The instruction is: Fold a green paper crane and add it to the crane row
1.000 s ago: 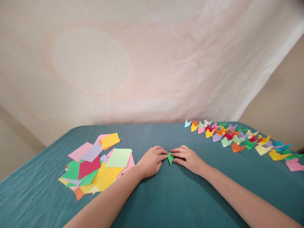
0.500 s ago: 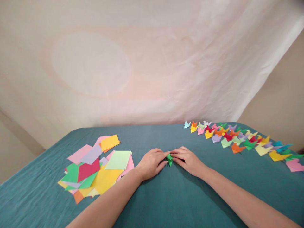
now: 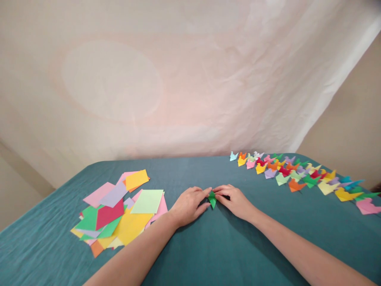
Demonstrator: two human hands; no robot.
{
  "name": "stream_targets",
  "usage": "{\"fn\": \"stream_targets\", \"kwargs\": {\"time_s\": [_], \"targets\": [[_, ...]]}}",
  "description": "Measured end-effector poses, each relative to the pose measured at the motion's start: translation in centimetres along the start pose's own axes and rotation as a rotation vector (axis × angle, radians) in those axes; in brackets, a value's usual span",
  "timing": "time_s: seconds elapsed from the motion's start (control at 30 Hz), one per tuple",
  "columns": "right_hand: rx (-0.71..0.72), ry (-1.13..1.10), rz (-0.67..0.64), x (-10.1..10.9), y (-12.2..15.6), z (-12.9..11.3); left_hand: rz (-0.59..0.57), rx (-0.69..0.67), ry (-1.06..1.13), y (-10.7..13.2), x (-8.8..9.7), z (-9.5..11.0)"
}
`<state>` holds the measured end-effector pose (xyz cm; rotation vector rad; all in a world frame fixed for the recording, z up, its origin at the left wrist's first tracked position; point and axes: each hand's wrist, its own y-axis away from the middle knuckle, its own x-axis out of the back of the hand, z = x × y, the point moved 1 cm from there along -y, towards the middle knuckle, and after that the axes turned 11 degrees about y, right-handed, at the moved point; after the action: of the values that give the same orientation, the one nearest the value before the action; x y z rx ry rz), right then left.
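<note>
A small folded green paper piece (image 3: 212, 199) lies on the teal tablecloth (image 3: 208, 246) between my two hands. My left hand (image 3: 190, 205) pinches its left side, fingers closed on the paper. My right hand (image 3: 234, 200) pinches its right side with curled fingertips. Both forearms rest on the cloth, reaching in from the near edge.
A loose pile of coloured paper squares (image 3: 119, 212) lies to the left of my hands. Rows of several folded paper birds (image 3: 297, 174) stretch along the right side of the table. A pale cloth backdrop (image 3: 166, 79) hangs behind the table.
Both hands have stayed pinched on the green piece, with small finger shifts. The piece is pressed tighter between the fingertips than a second ago.
</note>
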<state>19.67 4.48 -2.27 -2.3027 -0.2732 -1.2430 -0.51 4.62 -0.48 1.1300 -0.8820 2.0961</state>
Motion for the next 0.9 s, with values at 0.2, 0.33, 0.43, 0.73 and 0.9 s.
{"fn": "stream_targets", "kwargs": {"time_s": [0.2,0.33,0.43,0.73,0.9], "targets": [[-0.067,-0.051,0.054,-0.5,-0.1,0.3,0.045,-0.018,-0.018,0.1,0.1,0.2],[-0.057,-0.063,0.075,-0.9,-0.1,0.7,0.092,-0.092,-0.091,-0.1,0.3,1.2],[-0.051,-0.068,0.081,-1.0,-0.1,0.8,0.048,-0.108,-0.138,-0.1,0.2,1.7],[-0.059,-0.072,0.070,-1.2,-0.3,0.9,-0.041,-0.121,-0.088,0.2,0.1,1.3],[-0.086,0.001,0.101,-1.7,-0.5,1.0,-0.063,-0.125,-0.089,0.3,0.2,1.3]]}}
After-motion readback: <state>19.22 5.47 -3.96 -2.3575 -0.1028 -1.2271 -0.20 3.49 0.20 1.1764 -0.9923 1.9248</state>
